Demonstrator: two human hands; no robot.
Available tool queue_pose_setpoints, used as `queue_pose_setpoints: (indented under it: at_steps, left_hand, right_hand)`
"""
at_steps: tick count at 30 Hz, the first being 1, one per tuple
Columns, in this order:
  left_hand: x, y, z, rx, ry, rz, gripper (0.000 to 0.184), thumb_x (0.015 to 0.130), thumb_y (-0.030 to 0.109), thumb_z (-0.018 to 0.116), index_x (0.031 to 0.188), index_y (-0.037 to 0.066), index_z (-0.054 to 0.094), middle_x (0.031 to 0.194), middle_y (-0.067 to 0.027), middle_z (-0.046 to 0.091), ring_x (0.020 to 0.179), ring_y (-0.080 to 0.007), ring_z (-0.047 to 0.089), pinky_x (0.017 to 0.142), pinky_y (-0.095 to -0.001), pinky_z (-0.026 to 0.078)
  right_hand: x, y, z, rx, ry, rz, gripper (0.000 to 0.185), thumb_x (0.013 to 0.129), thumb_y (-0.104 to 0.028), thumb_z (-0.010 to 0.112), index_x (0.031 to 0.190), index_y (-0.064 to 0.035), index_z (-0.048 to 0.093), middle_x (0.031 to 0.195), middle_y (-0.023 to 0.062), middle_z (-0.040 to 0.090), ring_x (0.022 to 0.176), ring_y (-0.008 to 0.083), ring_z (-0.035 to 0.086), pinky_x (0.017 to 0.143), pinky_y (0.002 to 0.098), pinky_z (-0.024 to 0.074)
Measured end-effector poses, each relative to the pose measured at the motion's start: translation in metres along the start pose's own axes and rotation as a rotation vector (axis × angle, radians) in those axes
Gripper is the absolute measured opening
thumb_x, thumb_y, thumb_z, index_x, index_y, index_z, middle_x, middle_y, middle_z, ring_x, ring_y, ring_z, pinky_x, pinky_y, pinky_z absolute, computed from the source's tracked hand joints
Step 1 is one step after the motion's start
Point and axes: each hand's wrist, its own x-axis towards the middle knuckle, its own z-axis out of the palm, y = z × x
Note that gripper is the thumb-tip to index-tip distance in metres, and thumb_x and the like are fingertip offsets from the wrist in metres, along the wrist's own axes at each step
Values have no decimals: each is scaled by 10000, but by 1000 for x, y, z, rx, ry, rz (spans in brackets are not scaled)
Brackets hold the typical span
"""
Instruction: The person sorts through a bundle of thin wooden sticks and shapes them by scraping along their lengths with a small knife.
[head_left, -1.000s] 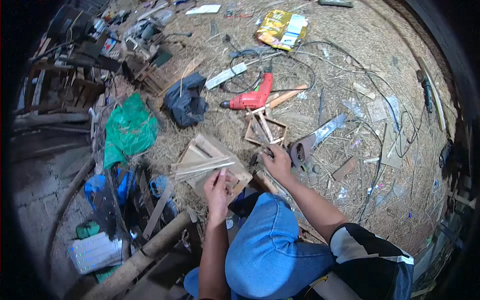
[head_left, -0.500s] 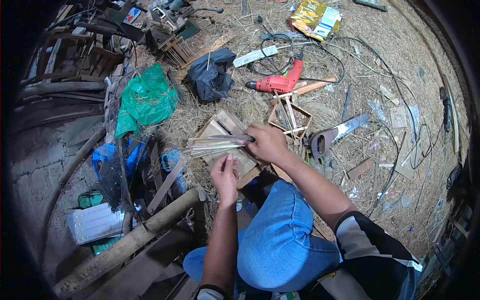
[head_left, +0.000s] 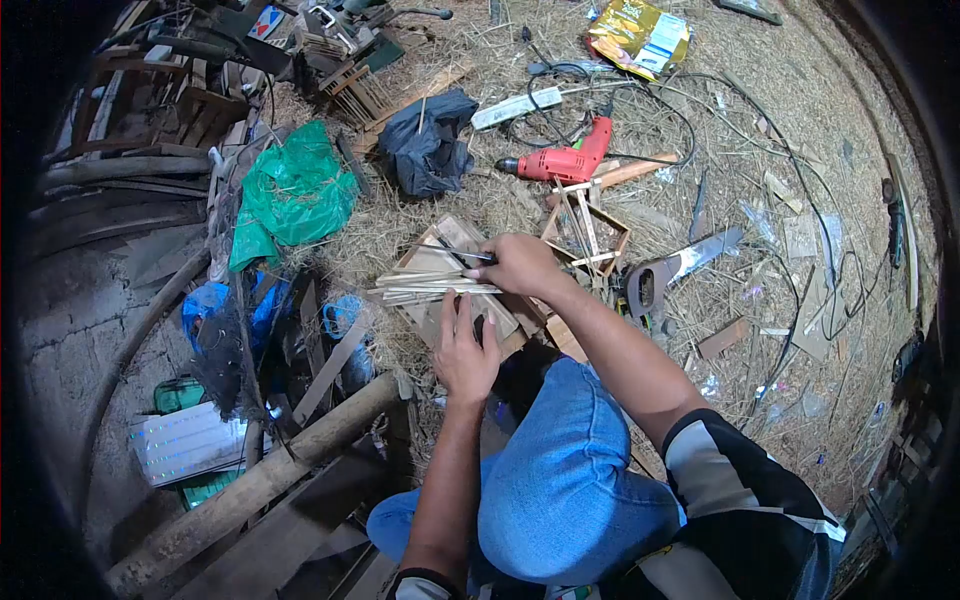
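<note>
Green plastic bag (head_left: 297,190) is lying left of black bag (head_left: 425,145); red drill (head_left: 565,160) is resting near white power strip (head_left: 517,108); gold packet (head_left: 638,38) is lying farther off.

Sticks (head_left: 430,287): bare wood, matt
Knife blade (head_left: 450,251): smooth metal
Power drill (head_left: 570,160): plastic, smooth
Handsaw blade (head_left: 708,252): metal, shiny
Green bag (head_left: 300,190): crinkled plastic, glossy
Jeans (head_left: 550,490): denim cloth, matt

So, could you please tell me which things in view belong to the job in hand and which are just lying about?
Apparently for the job:
thin pale wooden sticks, by the left hand
dark-handled knife, in the right hand
flat pale wooden board, beneath the sticks

Probably just lying about:
red power drill
brown-handled handsaw
green plastic bag
black plastic bag
</note>
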Motion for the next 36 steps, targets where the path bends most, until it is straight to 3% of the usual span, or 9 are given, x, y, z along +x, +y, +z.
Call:
queue_pose_setpoints:
  at_steps: [2,9,12,15,21,30,33,36]
  left_hand:
    - [1,0,-1,12,-4,-10,476,905,257,662,1325,49,583,1420,-181,511,1259,-385,545,995,-452,483]
    - [4,-3,-7,39,-12,-7,426,905,271,661,1269,53,620,1388,-146,549,1210,-367,580,962,-446,502]
    - [5,-5,-9,23,-25,-8,419,907,269,659,1262,51,624,1377,-144,556,1203,-367,583,960,-444,502]
    - [6,-4,-11,12,-18,-10,414,904,263,660,1257,50,627,1368,-144,561,1199,-367,583,958,-450,501]
    - [12,-7,-16,36,24,35,456,904,267,658,1299,50,591,1378,-150,548,1204,-381,572,955,-461,502]
    - [16,-10,-19,111,-147,17,553,908,359,652,1368,74,538,1453,-141,498,1194,-384,588,905,-472,532]
    - [15,-10,-23,132,-149,48,579,907,376,649,1394,91,522,1470,-139,484,1156,-382,617,889,-471,540]
    - [11,-7,-27,129,-13,140,532,904,334,668,1350,59,568,1421,-156,533,1114,-383,639,890,-461,537]
  right_hand:
    - [4,-2,-5,22,-24,30,327,811,-452,744,960,-162,768,808,168,713,833,378,700,780,488,537]
    - [21,18,-19,128,4,36,385,865,-454,700,863,-72,744,734,187,687,758,358,694,722,469,525]
    - [22,22,-24,136,-30,-1,408,895,-439,682,852,-37,736,678,147,672,654,282,670,651,411,501]
    - [18,23,-17,156,-74,5,401,866,-449,705,834,-51,746,702,187,679,676,343,684,667,452,513]
    - [9,21,-8,177,-187,-87,408,869,-466,701,916,-65,756,745,188,695,710,336,694,683,447,517]
    - [9,34,2,243,-55,-77,415,909,-460,655,877,-52,725,682,139,678,642,315,663,655,436,503]
    - [4,34,1,225,-46,-55,422,925,-445,662,918,-29,734,728,142,692,686,259,672,698,394,510]
    - [-6,29,-2,186,108,-99,421,911,-464,648,850,-53,719,657,137,654,623,302,643,631,432,485]
